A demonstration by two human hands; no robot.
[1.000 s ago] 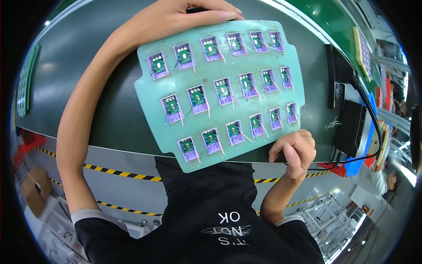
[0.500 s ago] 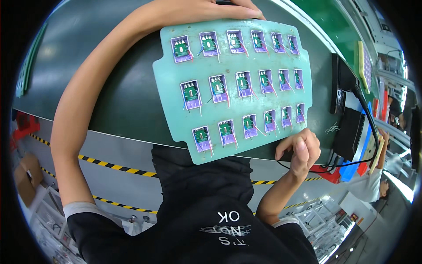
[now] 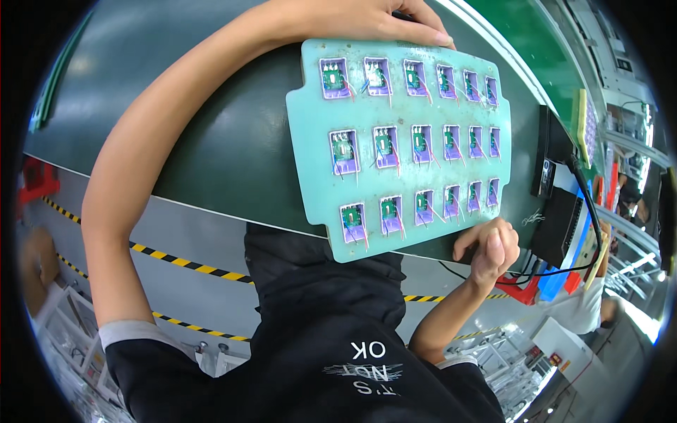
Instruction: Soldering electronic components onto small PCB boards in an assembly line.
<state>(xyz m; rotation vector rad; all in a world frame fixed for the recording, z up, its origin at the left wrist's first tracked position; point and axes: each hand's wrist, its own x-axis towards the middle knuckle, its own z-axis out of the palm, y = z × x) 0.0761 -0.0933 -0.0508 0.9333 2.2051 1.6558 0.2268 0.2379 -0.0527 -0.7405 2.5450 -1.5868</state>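
Lettering: three white lines on the black shirt [image 3: 317, 317], the middle one scribbled over.
Tray [image 3: 405, 111]: one, pale green, over the tabletop [image 3: 233, 155], near left corner past its edge.
Purple cases [image 3: 354, 233]: eighteen, three rows of six, holding green boards [image 3: 343, 147].
Left hand [image 3: 384, 22]: at the far edge; cannot tell whether fingers clamp it.
Right hand [image 3: 491, 252]: fingers curled, by the near right corner; grip unclear.

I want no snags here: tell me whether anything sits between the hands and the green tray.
Nothing visible does. The left hand is at the far edge of the green tray; the right hand is by its near right corner, contact unclear. The black box and thin strands lie right of it.
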